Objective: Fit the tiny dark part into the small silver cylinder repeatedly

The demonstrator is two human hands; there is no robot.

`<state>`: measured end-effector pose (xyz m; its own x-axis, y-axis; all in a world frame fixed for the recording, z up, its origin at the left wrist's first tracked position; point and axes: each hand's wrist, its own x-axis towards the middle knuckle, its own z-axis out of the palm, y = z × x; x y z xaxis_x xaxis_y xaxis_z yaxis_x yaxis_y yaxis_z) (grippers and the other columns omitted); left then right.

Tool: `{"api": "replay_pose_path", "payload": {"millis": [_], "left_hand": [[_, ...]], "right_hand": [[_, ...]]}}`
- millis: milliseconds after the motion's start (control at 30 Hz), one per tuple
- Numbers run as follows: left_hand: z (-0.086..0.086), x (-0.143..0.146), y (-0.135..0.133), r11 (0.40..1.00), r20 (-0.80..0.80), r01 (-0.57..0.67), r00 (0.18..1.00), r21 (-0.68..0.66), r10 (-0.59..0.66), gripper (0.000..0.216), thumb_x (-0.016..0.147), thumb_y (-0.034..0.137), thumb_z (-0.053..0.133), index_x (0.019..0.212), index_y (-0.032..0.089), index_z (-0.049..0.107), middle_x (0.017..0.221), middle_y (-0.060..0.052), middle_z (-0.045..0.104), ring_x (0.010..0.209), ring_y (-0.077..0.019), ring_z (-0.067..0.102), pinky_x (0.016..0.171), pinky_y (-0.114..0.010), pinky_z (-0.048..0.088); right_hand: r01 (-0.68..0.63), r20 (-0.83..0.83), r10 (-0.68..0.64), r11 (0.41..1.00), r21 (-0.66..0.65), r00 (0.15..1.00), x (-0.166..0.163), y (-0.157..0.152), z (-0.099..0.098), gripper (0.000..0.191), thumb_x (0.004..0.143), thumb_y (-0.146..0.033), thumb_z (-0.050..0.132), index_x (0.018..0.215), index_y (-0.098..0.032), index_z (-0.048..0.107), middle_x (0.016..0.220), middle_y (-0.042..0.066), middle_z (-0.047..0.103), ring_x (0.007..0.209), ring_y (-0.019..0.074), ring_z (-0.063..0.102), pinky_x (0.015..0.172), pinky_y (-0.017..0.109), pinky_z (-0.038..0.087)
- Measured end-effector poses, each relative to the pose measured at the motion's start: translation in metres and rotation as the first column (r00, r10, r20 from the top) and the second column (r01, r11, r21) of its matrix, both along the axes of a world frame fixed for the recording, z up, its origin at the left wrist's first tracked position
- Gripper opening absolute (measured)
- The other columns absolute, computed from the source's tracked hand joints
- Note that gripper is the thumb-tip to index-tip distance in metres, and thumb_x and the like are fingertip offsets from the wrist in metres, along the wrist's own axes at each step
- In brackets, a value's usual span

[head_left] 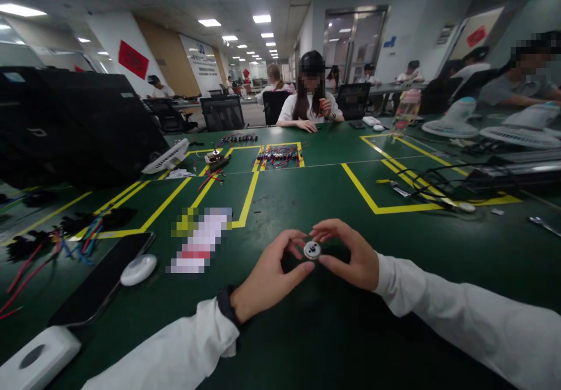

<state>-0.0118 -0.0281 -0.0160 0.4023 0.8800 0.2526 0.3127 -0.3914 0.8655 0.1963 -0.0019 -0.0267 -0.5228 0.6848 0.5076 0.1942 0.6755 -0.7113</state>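
Note:
A small round metal part (312, 251), silver with a dark centre and dark holes, sits between my fingertips above the green table. My left hand (274, 273) curls around its left side, the thumb along the lower edge and the fingers at the upper left. On the other side my right hand (350, 254) has its thumb at the right edge and its fingers curved over the top. Both hands appear to hold the part by its rim. Its underside is hidden.
The green table (289, 203) carries yellow tape outlines. To the left lie a black phone (103, 279), a white oval case (138, 270) and wired parts (87, 232). Black cables (433, 185) lie at the right. Across the table sits a person (311, 97) near bundled wired parts (280, 156).

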Motion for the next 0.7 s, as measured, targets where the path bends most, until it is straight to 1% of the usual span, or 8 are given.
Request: {"api": "replay_pose_path", "payload": {"millis": [67,100,200,300,367,433,533,700], "left_hand": [[-0.001,0.000,0.001,1.000,-0.019,0.013,1.000,0.002,-0.013,0.041,0.080,0.018,0.063,0.118,0.019,0.048,0.099,-0.005,0.061,0.090,-0.0197,0.058,0.082,-0.033,0.047],[-0.001,0.000,0.002,1.000,-0.035,0.020,0.999,0.004,-0.020,0.041,0.080,0.018,0.063,0.118,0.019,0.048,0.099,-0.005,0.061,0.090,-0.0197,0.058,0.082,-0.033,0.047],[-0.003,0.001,0.006,0.999,-0.091,0.033,0.995,0.014,-0.031,0.037,0.080,0.018,0.064,0.114,0.020,0.051,0.100,-0.004,0.060,0.088,-0.0192,0.058,0.080,-0.033,0.046],[-0.004,0.001,0.009,1.000,-0.150,0.027,0.988,0.013,-0.025,0.029,0.080,0.021,0.065,0.106,0.020,0.054,0.094,-0.002,0.060,0.083,-0.0182,0.057,0.075,-0.031,0.046],[-0.003,0.001,0.009,0.999,-0.177,0.031,0.984,0.003,-0.031,0.023,0.081,0.024,0.066,0.101,0.020,0.055,0.090,-0.001,0.060,0.081,-0.0178,0.056,0.073,-0.031,0.045],[-0.003,0.000,0.009,0.999,-0.183,0.036,0.982,-0.003,-0.036,0.020,0.081,0.027,0.066,0.097,0.020,0.055,0.089,0.000,0.060,0.081,-0.0177,0.056,0.073,-0.030,0.045],[-0.004,-0.001,0.009,1.000,-0.193,0.030,0.981,-0.003,-0.030,0.020,0.082,0.029,0.066,0.096,0.021,0.056,0.089,0.000,0.060,0.081,-0.0176,0.057,0.073,-0.030,0.045],[-0.005,-0.002,0.009,0.999,-0.208,0.050,0.977,0.000,-0.049,0.020,0.082,0.030,0.067,0.097,0.021,0.057,0.090,0.000,0.061,0.081,-0.0174,0.057,0.073,-0.030,0.045]], "right_hand": [[-0.049,-0.018,0.049,0.998,-0.034,0.999,0.001,0.007,0.008,0.028,0.087,-0.027,0.051,0.109,-0.011,0.050,0.101,0.009,0.053,0.091,0.0113,0.053,0.082,0.025,0.047],[-0.085,-0.002,0.085,0.995,-0.059,0.996,0.002,0.012,0.010,0.024,0.088,-0.028,0.051,0.104,-0.010,0.053,0.097,0.008,0.054,0.087,0.0101,0.053,0.080,0.023,0.047],[-0.197,0.070,0.210,0.969,-0.151,0.975,0.000,0.030,0.012,0.026,0.088,-0.032,0.053,0.098,-0.009,0.058,0.089,0.006,0.057,0.078,0.0074,0.054,0.071,0.018,0.047],[-0.303,0.138,0.347,0.915,-0.267,0.928,-0.001,0.044,0.016,0.032,0.086,-0.037,0.057,0.102,-0.009,0.059,0.088,0.005,0.057,0.072,0.0058,0.055,0.063,0.014,0.047],[-0.338,0.190,0.394,0.902,-0.267,0.899,-0.001,0.048,0.022,0.033,0.083,-0.037,0.062,0.102,-0.011,0.062,0.092,0.005,0.056,0.075,0.0059,0.055,0.062,0.012,0.046],[-0.335,0.208,0.375,0.920,-0.203,0.903,-0.002,0.046,0.027,0.028,0.081,-0.035,0.064,0.096,-0.012,0.065,0.094,0.006,0.055,0.078,0.0061,0.054,0.062,0.012,0.046],[-0.262,0.144,0.273,0.961,-0.094,0.951,-0.003,0.034,0.027,0.021,0.083,-0.031,0.061,0.088,-0.011,0.065,0.093,0.006,0.054,0.081,0.0066,0.053,0.066,0.013,0.047],[-0.141,0.040,0.145,0.985,-0.100,0.989,-0.003,0.017,0.012,0.019,0.086,-0.029,0.058,0.093,-0.012,0.063,0.097,0.006,0.053,0.085,0.0074,0.053,0.072,0.018,0.048]]}}
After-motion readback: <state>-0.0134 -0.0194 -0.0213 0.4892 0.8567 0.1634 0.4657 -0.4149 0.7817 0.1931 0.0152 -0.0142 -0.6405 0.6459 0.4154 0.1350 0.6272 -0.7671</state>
